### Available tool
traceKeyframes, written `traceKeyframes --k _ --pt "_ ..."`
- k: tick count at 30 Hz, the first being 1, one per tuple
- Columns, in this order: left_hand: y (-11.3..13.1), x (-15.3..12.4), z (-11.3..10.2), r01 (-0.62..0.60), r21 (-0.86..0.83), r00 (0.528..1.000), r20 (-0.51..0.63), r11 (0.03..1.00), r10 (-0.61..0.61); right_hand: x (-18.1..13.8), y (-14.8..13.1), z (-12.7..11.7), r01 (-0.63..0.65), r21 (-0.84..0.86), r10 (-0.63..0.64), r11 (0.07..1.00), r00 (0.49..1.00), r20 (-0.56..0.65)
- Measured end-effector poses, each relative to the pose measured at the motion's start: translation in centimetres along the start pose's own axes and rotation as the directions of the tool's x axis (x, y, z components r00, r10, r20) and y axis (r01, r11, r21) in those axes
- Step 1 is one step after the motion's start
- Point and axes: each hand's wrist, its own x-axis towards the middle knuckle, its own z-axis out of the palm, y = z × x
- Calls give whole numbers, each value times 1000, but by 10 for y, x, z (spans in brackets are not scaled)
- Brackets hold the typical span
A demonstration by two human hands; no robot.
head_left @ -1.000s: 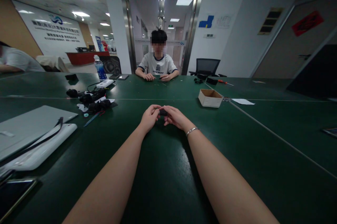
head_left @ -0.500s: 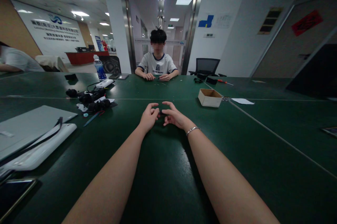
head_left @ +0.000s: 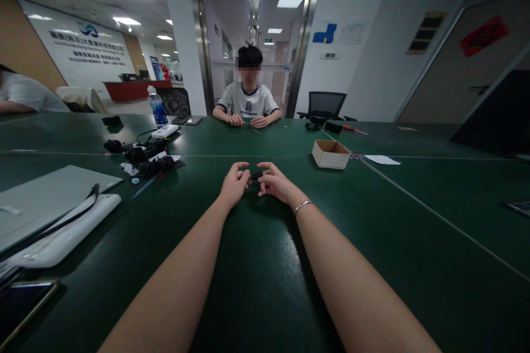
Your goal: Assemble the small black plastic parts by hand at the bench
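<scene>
Between my two hands, just above the green table, is a small dark stick-like piece lying roughly level. Its exact kind is too small to make out. My left hand pinches its left end between thumb and fingers. At its right end, my right hand has the thumb and curled fingers closed on it, the index finger arched above. A silver bracelet circles my right wrist. Fingers hide both ends of the piece.
An open box stands to the right, near a white paper. On the left are black gear, a blue-labelled bottle, a grey laptop and a phone. A person sits opposite, hands on the table.
My right thumb and fingers have shifted slightly to the right along the dark piece, so more of it shows between my hands. My left hand stays nearly still.
</scene>
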Motion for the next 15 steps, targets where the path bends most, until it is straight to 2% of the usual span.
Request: traceKeyframes --k 4,9,13,15 --pt "1 0 0 -3 -1 1000 5 1000 3 0 -1 1 -58 15 58 998 998 -23" --pt "-2 0 0 -19 13 1000 9 1000 19 -1 -1 3 16 0 -15 1000 999 -48" --pt "-4 1 0 -22 2 1000 3 1000 22 0 -1 3 -59 12 60 998 997 -52" --pt "-4 1 0 -16 -12 1000 -6 1000 16 -1 -1 3 -32 -3 32 999 999 -37"
